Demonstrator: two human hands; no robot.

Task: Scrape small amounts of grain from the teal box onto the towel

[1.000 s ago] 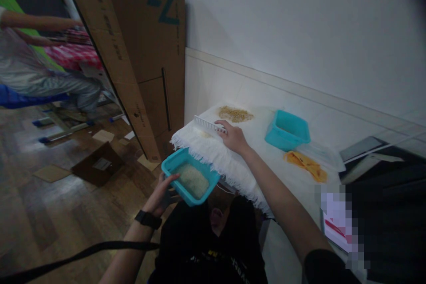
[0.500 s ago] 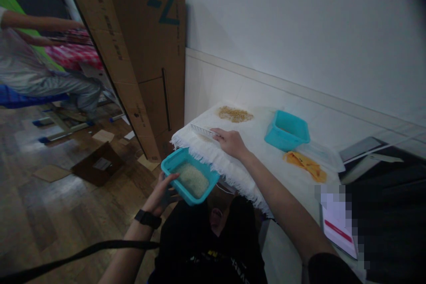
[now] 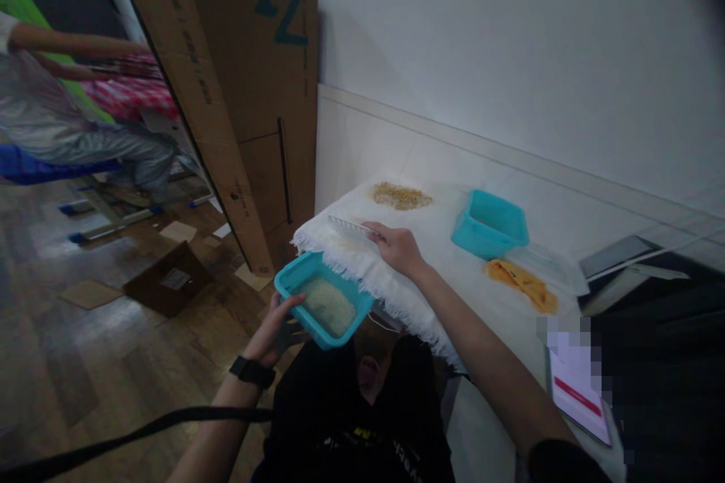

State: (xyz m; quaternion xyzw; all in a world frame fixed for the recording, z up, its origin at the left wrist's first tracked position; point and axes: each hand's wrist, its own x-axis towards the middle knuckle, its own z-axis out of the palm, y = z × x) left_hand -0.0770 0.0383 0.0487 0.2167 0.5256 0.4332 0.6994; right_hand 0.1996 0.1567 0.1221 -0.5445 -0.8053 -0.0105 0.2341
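Note:
My left hand [image 3: 276,330] grips the near rim of a teal plastic tub [image 3: 322,309] of white rice and holds it just below the table's fringed edge. My right hand [image 3: 397,247] rests on the white fringed cloth [image 3: 396,283] and is closed on a flat white comb-like scraper [image 3: 348,226] lying near the cloth's left corner. A few pale grains lie on the cloth beside the scraper. A black watch sits on my left wrist.
A pile of brown grain [image 3: 401,195], a second teal tub [image 3: 488,223] and an orange wrapper [image 3: 521,281] lie farther along the table. Tall cardboard sheets [image 3: 238,90] lean on the wall at left. Another person [image 3: 62,121] sits at far left.
My right hand drew the scraper a little toward the cloth's near-left edge and lowered it flatter. The tub in my left hand stayed almost still.

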